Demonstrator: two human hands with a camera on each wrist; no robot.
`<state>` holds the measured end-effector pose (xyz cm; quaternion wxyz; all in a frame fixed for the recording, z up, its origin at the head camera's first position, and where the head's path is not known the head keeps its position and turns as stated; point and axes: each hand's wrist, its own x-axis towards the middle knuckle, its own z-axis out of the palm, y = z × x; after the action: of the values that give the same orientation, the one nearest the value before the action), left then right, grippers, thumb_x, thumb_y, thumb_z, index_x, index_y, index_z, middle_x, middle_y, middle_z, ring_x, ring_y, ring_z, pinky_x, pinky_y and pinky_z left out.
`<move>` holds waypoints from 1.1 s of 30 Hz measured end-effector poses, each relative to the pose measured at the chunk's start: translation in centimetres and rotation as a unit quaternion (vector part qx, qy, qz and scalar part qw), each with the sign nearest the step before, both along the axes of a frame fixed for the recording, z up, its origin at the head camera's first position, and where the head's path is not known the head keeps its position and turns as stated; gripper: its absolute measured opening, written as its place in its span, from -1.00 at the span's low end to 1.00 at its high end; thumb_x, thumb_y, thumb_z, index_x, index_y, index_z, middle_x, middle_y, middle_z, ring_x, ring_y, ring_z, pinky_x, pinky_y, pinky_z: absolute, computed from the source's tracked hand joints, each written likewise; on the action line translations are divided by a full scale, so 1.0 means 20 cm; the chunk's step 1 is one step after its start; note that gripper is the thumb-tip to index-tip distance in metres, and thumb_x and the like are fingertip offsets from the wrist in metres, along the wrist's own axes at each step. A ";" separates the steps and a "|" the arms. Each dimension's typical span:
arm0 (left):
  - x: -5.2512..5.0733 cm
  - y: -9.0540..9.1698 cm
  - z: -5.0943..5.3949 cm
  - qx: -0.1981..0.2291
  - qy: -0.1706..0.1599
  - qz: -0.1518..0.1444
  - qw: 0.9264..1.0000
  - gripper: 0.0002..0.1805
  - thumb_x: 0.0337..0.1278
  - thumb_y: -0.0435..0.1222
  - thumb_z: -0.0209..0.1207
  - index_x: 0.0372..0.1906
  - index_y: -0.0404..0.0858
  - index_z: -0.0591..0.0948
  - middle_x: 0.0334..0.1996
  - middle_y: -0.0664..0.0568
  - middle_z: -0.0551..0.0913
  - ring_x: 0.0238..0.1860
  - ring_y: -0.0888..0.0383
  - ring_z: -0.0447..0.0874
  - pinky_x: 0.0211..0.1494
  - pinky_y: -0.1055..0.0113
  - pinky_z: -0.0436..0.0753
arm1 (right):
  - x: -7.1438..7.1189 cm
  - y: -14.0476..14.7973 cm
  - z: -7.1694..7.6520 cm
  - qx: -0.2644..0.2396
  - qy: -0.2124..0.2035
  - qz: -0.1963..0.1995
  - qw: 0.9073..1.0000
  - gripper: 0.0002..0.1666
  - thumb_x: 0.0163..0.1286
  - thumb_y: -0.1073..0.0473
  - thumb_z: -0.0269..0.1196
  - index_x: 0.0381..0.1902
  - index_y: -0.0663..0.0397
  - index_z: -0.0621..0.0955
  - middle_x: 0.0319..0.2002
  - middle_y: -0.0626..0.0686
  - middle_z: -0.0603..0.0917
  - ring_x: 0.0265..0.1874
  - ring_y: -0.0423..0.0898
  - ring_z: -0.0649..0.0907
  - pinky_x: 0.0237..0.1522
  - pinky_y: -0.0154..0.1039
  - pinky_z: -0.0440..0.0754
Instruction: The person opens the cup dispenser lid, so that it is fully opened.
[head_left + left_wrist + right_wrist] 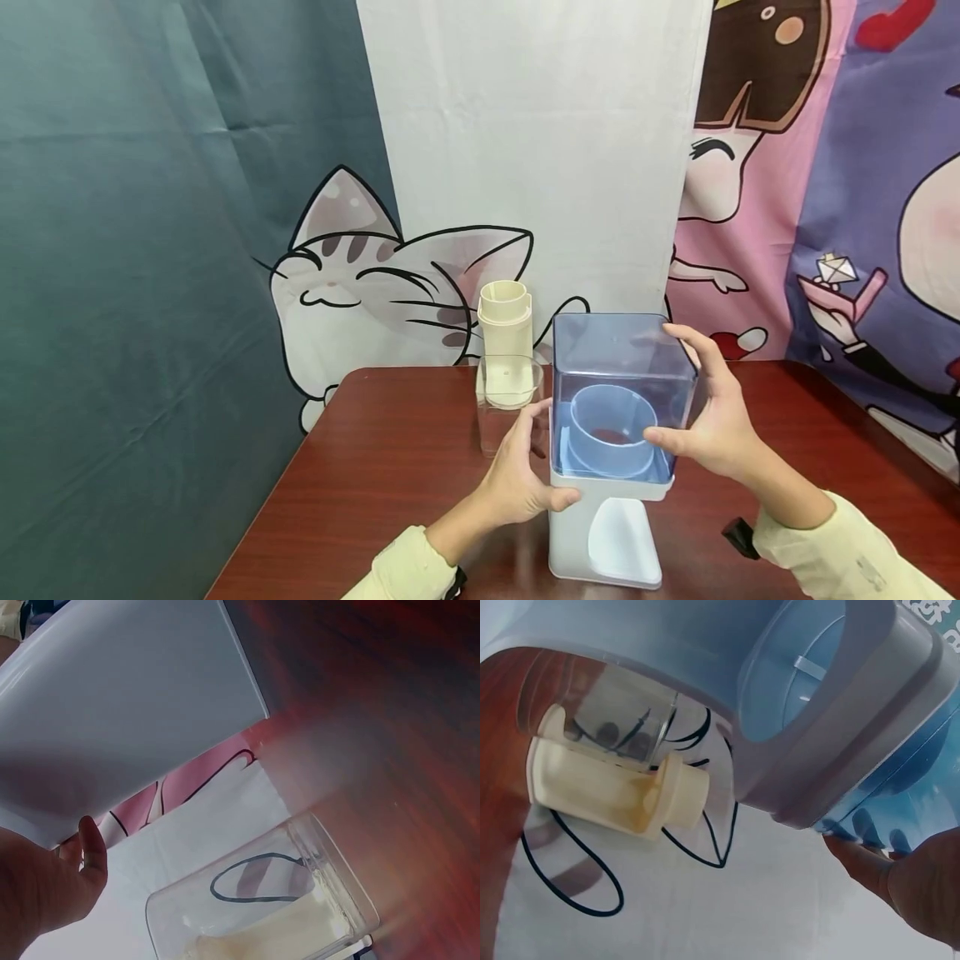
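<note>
A translucent blue square container (624, 358) with a blue ring-shaped part (613, 429) inside it sits at the top of a white stand (576, 533). The stand looks like a pet feeder base, with a scooped tray (626, 542) low at its front. My left hand (517, 475) grips the stand's upper left side, thumb at the front under the container's edge. My right hand (712, 408) holds the container's right side, fingers at its upper edge and thumb on its front face. In the right wrist view, a round opening shows in the upper part of the stand (817, 761).
Behind the stand, to the left, a cream upright holder with a round top (506, 333) stands on the dark red table (375, 475). A clear plastic container (491, 425) stands in front of the holder. Printed curtains (525, 125) hang along the table's far edge.
</note>
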<state>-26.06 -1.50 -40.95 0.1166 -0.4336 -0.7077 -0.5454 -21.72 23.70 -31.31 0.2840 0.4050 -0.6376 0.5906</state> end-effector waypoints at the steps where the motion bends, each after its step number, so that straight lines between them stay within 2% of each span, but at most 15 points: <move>1: 0.00 0.00 0.00 0.000 0.005 -0.001 1.000 0.13 -0.34 -0.01 0.50 0.45 -0.12 0.19 -0.02 0.03 0.56 -0.06 0.25 0.52 -0.20 0.20 0.65 | 0.00 0.00 0.00 -0.002 0.010 0.002 1.000 0.28 -0.40 0.57 0.55 0.38 0.41 0.22 0.22 0.16 0.49 0.04 -0.03 0.56 -0.09 -0.38 0.64; 6: -0.01 0.01 -0.01 0.003 0.021 -0.005 1.000 0.14 -0.31 0.06 0.49 0.47 -0.11 0.17 -0.01 0.04 0.55 -0.07 0.25 0.51 -0.21 0.30 0.62 | 0.02 0.00 0.00 -0.027 0.050 0.010 0.998 0.28 -0.39 0.51 0.62 0.35 0.43 0.23 0.24 0.20 0.49 0.08 0.01 0.53 -0.06 -0.37 0.61; 9: -0.01 0.01 -0.01 0.003 0.024 -0.006 1.000 0.15 -0.31 0.07 0.49 0.47 -0.11 0.16 0.02 0.03 0.54 -0.05 0.25 0.50 -0.20 0.34 0.60 | 0.03 0.00 0.01 -0.054 0.072 -0.019 0.996 0.24 -0.30 0.35 0.67 0.33 0.46 0.25 0.21 0.15 0.53 0.11 -0.02 0.53 0.03 -0.38 0.53; 13: -0.01 0.01 -0.02 0.003 0.020 -0.009 1.000 0.16 -0.34 0.00 0.49 0.47 -0.11 0.15 0.07 0.04 0.54 0.02 0.25 0.49 -0.17 0.22 0.60 | 0.07 0.00 0.05 -0.081 0.084 -0.053 0.992 0.25 -0.30 0.27 0.69 0.31 0.50 0.26 0.16 0.13 0.57 0.10 -0.06 0.54 0.06 -0.40 0.48; 16: 0.00 0.01 -0.02 0.004 0.011 -0.012 1.000 0.16 -0.34 -0.05 0.50 0.48 -0.12 0.15 0.09 0.02 0.53 0.05 0.22 0.49 -0.14 0.20 0.59 | 0.10 0.01 0.08 -0.095 0.083 -0.056 0.990 0.25 -0.34 0.32 0.69 0.31 0.50 0.27 0.16 0.14 0.57 0.09 -0.06 0.54 0.03 -0.41 0.49; 20: 0.01 0.01 -0.02 -0.002 -0.005 -0.009 1.000 0.16 -0.35 -0.11 0.49 0.48 -0.24 0.14 0.10 -0.01 0.51 0.06 0.18 0.47 -0.09 0.22 0.57 | 0.14 0.03 0.10 -0.105 0.072 -0.071 0.989 0.25 -0.37 0.38 0.68 0.32 0.48 0.29 0.16 0.11 0.57 0.08 -0.08 0.55 0.02 -0.43 0.48; 23: 0.01 0.01 -0.01 -0.011 -0.019 -0.005 1.000 0.17 -0.34 -0.17 0.48 0.48 -0.31 0.11 0.12 -0.03 0.50 0.09 0.18 0.46 -0.05 0.24 0.54 | 0.16 0.05 0.11 -0.120 0.062 -0.062 0.989 0.25 -0.40 0.47 0.65 0.32 0.47 0.29 0.16 0.14 0.57 0.08 -0.07 0.55 0.01 -0.43 0.49; 29: 0.00 0.00 0.00 -0.022 -0.038 -0.018 0.999 0.14 -0.25 -0.24 0.45 0.50 -0.30 0.08 0.13 -0.08 0.49 0.01 0.21 0.52 0.08 0.35 0.56 | 0.19 0.07 0.11 -0.139 0.050 -0.040 0.988 0.25 -0.45 0.60 0.59 0.33 0.45 0.29 0.18 0.18 0.53 0.08 -0.05 0.56 -0.01 -0.43 0.55; 33: -0.02 -0.01 0.02 -0.025 -0.051 -0.028 0.998 0.13 -0.17 -0.26 0.44 0.54 -0.29 0.06 0.17 -0.08 0.47 -0.03 0.21 0.57 0.18 0.29 0.56 | 0.20 0.08 0.12 -0.130 0.046 -0.047 0.989 0.26 -0.45 0.60 0.58 0.33 0.45 0.29 0.19 0.18 0.53 0.09 -0.05 0.56 -0.01 -0.44 0.56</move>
<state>-26.39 -1.78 -40.56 0.0541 -0.4273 -0.7137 -0.5524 -17.80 25.30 -28.99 0.3906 0.3609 -0.5602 0.6352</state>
